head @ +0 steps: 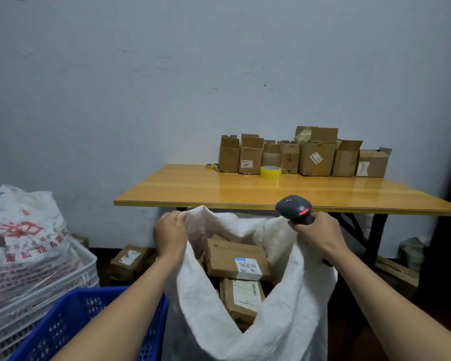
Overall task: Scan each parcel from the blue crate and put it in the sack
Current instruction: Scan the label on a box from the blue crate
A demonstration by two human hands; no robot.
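A white woven sack (284,303) stands open in front of me. Inside it lie brown cardboard parcels: one with a blue-and-white label (235,257) on top and another (241,298) below it. My left hand (170,234) grips the sack's far left rim. My right hand (317,234) holds a black barcode scanner (294,208) with a red light and also grips the sack's right rim. The blue crate (71,327) sits at the lower left, partly hidden by my left forearm; its contents are not visible.
A yellow wooden table (245,190) stands behind the sack with several open cardboard boxes (302,158) and a yellow tape roll (270,172). White crates (63,287) with a full printed bag (24,230) stand at left. Boxes (128,259) lie on the floor under the table.
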